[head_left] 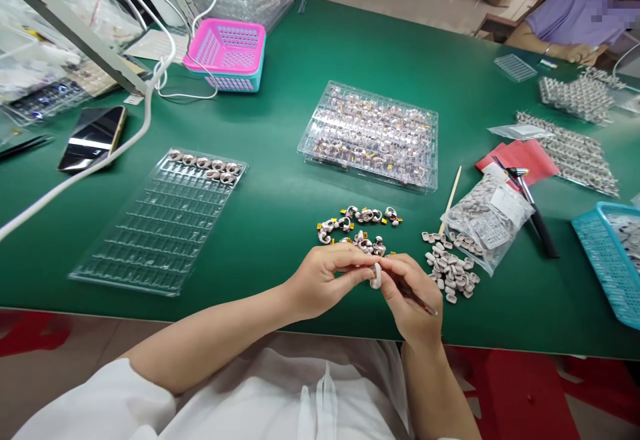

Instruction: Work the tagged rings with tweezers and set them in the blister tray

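Note:
My left hand (325, 280) pinches a small, pale, curved earbud part (376, 276) between thumb and fingers. Close against it, my right hand (413, 297) has its fingertips on the same part, and a thin dark tool (423, 303) is tucked in its palm; the tool's exact kind is hidden. Just beyond the hands lie several curved earbud pieces (367, 216) with yellow tabs. Small pale caps (453, 272) form a loose heap right of my right hand. A clear plastic bag (487, 217) of similar caps lies behind that heap.
At left, a clear tray (155, 227) carries several pieces along its far end. Filled trays (370, 137) are stacked mid-table. Around them are a pink basket (225, 47), phone (94, 139), white cable (149, 103), black-handled tool (537, 220) and blue basket (600, 253). A person (575, 20) sits opposite.

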Demonstrator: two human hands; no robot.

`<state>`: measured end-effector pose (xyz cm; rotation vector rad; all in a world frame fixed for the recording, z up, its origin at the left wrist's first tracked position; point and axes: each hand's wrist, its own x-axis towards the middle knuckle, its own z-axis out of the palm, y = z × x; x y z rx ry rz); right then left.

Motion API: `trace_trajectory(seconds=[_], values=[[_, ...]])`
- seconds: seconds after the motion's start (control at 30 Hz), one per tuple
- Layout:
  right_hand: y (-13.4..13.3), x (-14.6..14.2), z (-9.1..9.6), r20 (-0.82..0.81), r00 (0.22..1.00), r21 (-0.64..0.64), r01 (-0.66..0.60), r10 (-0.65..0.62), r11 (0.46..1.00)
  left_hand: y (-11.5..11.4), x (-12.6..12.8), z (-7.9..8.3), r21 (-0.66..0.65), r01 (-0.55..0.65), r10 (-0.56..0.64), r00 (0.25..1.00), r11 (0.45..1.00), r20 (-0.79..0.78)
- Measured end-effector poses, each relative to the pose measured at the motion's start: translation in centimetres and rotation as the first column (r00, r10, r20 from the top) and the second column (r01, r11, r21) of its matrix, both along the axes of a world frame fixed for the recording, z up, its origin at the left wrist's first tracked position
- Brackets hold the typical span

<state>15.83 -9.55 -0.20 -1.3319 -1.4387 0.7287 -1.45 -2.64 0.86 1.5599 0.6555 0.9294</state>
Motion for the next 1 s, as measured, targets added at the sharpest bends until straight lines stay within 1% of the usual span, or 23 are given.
trace_trajectory(seconds=[0.03, 0.07, 0.1, 0.17, 0.23, 0.33, 0.4, 0.43, 0.5, 0.67, 0.73, 0.8, 0.87, 0.9, 0.97, 1.0], values=[[0.0, 0.2, 0.1, 0.017, 1.000, 0.013, -0.012, 0.012, 1.000, 0.1, 0.0, 0.2, -0.135, 0.037, -0.034, 0.999, 0.990, 0.029], [-0.1, 0.4, 0.3, 0.039, 0.999, 0.032, -0.027, 0.026, 0.999, 0.3, 0.0, 0.4, -0.268, 0.078, -0.062, 0.996, 0.960, 0.070], [-0.1, 0.5, 0.4, 0.068, 0.997, 0.049, -0.046, 0.043, 0.998, 0.4, 0.0, 0.5, -0.384, 0.121, -0.081, 0.990, 0.916, 0.118], [0.0, 0.9, 0.7, 0.142, 0.986, 0.074, -0.094, 0.082, 0.993, 0.7, 0.1, 0.7, -0.543, 0.197, -0.097, 0.973, 0.816, 0.208], [0.1, 1.1, 1.0, 0.230, 0.964, 0.072, -0.155, 0.135, 0.985, 1.1, 0.0, 0.7, -0.636, 0.260, -0.117, 0.959, 0.727, 0.258], [0.2, 1.3, 1.5, 0.331, 0.911, 0.022, -0.267, 0.245, 0.964, 1.5, -0.3, 0.4, -0.727, 0.323, -0.176, 0.946, 0.606, 0.273], [0.3, 1.3, 1.7, 0.372, 0.879, -0.012, -0.318, 0.300, 0.948, 1.7, -0.4, 0.2, -0.760, 0.353, -0.222, 0.935, 0.545, 0.275], [0.3, 1.2, 1.8, 0.386, 0.869, -0.019, -0.330, 0.311, 0.944, 1.7, -0.4, 0.1, -0.766, 0.361, -0.230, 0.932, 0.531, 0.280], [0.3, 1.2, 1.9, 0.399, 0.860, -0.020, -0.339, 0.318, 0.941, 1.6, -0.4, -0.2, -0.765, 0.360, -0.224, 0.933, 0.533, 0.282], [0.1, 1.2, 1.1, 0.387, 0.868, -0.017, -0.331, 0.311, 0.944, 1.4, -0.2, -0.7, -0.764, 0.285, -0.187, 0.958, 0.580, 0.215], [-0.1, 1.1, 0.7, 0.376, 0.881, -0.012, -0.306, 0.288, 0.952, 1.3, -0.2, -0.8, -0.757, 0.257, -0.176, 0.966, 0.600, 0.188], [-0.1, 1.1, 0.3, 0.353, 0.903, 0.018, -0.267, 0.244, 0.964, 1.2, -0.1, -0.8, -0.734, 0.242, -0.167, 0.970, 0.634, 0.176], [-0.2, 1.0, 0.2, 0.317, 0.930, 0.058, -0.214, 0.185, 0.975, 1.3, -0.2, -0.7, -0.685, 0.229, -0.160, 0.973, 0.691, 0.163], [-0.2, 1.0, 0.2, 0.293, 0.943, 0.071, -0.185, 0.156, 0.980, 1.3, -0.2, -0.7, -0.642, 0.222, -0.163, 0.975, 0.734, 0.150], [-0.3, 0.9, 0.2, 0.230, 0.965, 0.075, -0.147, 0.126, 0.986, 1.4, -0.4, -0.6, -0.516, 0.231, -0.194, 0.973, 0.825, 0.126], [-0.4, 0.8, 0.2, 0.190, 0.974, 0.070, -0.139, 0.124, 0.988, 1.4, -0.5, -0.6, -0.443, 0.253, -0.223, 0.967, 0.860, 0.120]])
